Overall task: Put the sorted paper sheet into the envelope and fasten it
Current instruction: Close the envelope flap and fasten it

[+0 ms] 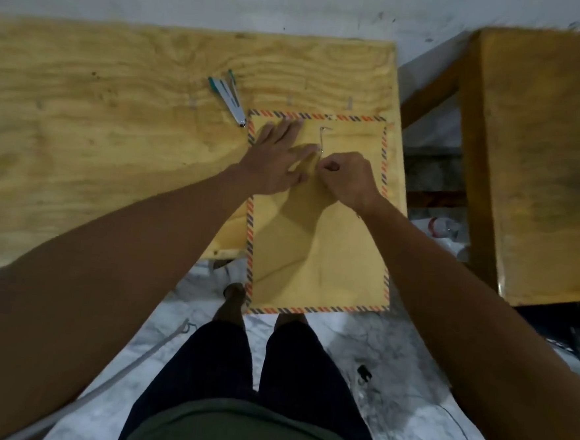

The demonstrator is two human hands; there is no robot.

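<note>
Head view, envelope (318,242) flap folded down, left hand (275,160) flat on it, right fingers (330,166) pinching string (320,143).

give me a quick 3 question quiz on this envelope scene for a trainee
1. True or false: the envelope lies wholly on the table.
2. Multiple choice: what is the left hand doing? A) lying flat on the envelope's upper part B) holding the pens C) hanging off the table
3. Fill in: the right hand pinches the thin ____ near the envelope's top.

Key
1. False: its near end overhangs the table edge above the floor.
2. A
3. string, judging by its look; where it is attached is too small to tell.
</note>
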